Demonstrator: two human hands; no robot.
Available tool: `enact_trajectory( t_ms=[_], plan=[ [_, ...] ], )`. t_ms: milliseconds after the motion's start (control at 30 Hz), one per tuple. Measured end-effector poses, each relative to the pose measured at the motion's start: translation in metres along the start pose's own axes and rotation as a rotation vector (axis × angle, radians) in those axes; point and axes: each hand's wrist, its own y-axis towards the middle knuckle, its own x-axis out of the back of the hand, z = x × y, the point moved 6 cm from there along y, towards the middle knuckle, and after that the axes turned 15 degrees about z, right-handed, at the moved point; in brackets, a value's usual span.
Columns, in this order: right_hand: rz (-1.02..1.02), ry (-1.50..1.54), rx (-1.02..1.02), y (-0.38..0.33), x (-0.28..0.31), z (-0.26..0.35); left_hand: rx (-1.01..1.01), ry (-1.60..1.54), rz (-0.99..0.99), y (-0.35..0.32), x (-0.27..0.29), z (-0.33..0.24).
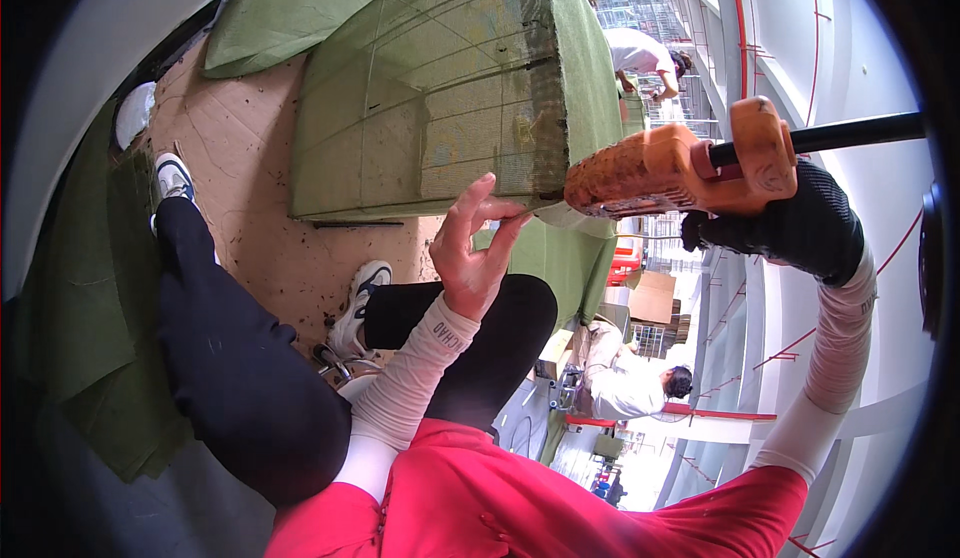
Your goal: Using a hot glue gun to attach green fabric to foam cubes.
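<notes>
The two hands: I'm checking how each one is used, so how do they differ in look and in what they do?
The left hand is bare, while the right hand wears a dark glove. The left hand pinches the corner of the green mesh panel with its fingertips; the right hand grips an orange tool with a black hose. The left hand sits lower than the right. Both arms wear pale sleeves.

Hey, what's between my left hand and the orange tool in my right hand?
In the head view nothing separates them: the left hand pinches the lower corner of the green mesh frame, and the orange tool, held by the gloved right hand, has its tip at that corner.
</notes>
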Motion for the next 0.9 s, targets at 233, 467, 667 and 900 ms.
enact_trajectory(
  t_ms=[233, 467, 667, 900],
  plan=[
    [-0.004, 0.023, -0.006, 0.0005, -0.0012, 0.0006, 0.055, -0.044, 0.03, -0.0008, -0.0019, 0.0029],
    [-0.01, 0.046, -0.015, 0.0015, -0.0028, 0.0013, 0.06, -0.07, 0.043, -0.0012, -0.0025, 0.0037],
    [-0.01, 0.063, -0.022, 0.0016, -0.0026, 0.0015, 0.1, -0.087, 0.06, -0.0017, -0.0021, 0.005],
    [-0.008, 0.087, -0.029, 0.0011, -0.0034, -0.0001, 0.091, -0.093, 0.053, -0.0011, -0.0009, 0.0048]
  ],
)
